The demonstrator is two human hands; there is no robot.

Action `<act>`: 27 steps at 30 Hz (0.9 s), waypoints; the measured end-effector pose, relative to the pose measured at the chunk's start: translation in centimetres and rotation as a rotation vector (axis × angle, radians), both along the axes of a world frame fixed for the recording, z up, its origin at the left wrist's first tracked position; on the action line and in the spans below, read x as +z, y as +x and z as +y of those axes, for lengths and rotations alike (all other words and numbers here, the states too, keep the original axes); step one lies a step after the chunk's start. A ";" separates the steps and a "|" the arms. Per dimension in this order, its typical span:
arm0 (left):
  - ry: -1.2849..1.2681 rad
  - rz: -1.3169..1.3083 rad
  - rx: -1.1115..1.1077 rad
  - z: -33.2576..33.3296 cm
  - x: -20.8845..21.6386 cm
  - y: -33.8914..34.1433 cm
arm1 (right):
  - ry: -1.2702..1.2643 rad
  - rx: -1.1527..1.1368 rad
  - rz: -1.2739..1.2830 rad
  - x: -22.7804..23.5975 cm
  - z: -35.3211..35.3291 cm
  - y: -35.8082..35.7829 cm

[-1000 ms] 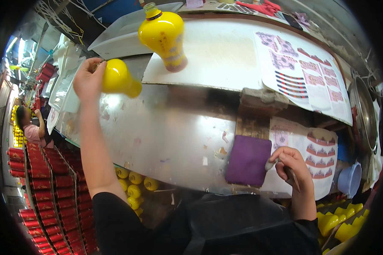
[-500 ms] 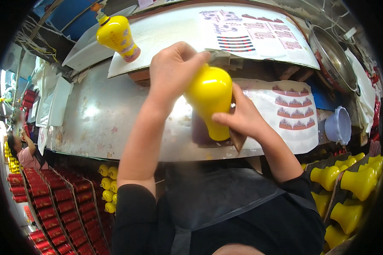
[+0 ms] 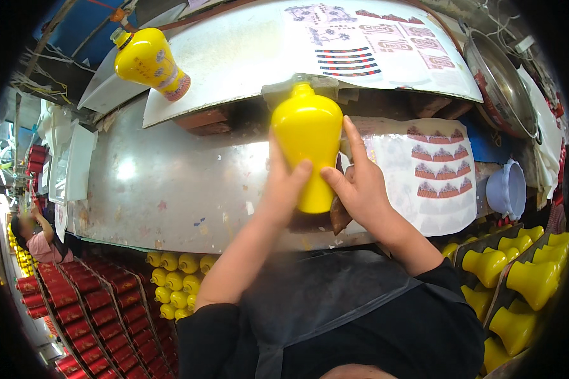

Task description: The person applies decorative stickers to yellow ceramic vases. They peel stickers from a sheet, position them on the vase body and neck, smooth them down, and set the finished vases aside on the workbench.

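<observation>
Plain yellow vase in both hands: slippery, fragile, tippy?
The yellow vase looks glossy, so probably slick; left hand and right hand both grip it. Likely rigid and breakable, ceramic-looking. Wide shoulder over narrower foot suggests it may tip if nudged.

A plain yellow vase [image 3: 306, 142] with glossy glaze, narrow neck, broad shoulder and tapering body is held upright at centre, above the metal bench, neck pointing far. Its lower body is gripped from left and right; the base is hidden.

vase [image 3: 308, 142] between both hands above bench [image 3: 171, 189]; second vase [image 3: 150, 63] behind-left.
</observation>
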State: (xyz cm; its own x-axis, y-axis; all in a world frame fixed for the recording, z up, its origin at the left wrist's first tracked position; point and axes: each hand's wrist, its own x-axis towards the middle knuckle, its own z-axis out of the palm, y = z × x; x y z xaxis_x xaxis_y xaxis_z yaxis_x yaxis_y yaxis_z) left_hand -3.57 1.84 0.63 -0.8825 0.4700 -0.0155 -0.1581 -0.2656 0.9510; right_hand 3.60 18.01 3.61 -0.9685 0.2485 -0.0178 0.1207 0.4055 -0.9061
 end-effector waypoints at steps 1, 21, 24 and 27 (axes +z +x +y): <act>0.053 -0.069 -0.072 -0.3 0.2 -0.4 | 0.093 -0.031 0.068 0.1 -0.2 0.2; -0.152 0.173 -0.034 -0.4 -0.3 -0.1 | -0.512 0.037 0.149 -3.1 0.2 -1.2; -0.064 0.038 -0.106 -0.6 -0.3 -0.5 | -0.597 0.076 0.132 -2.9 0.3 -1.2; -0.005 -0.013 -0.102 -0.4 0.4 -0.4 | -0.583 0.067 0.007 -1.9 0.8 -1.0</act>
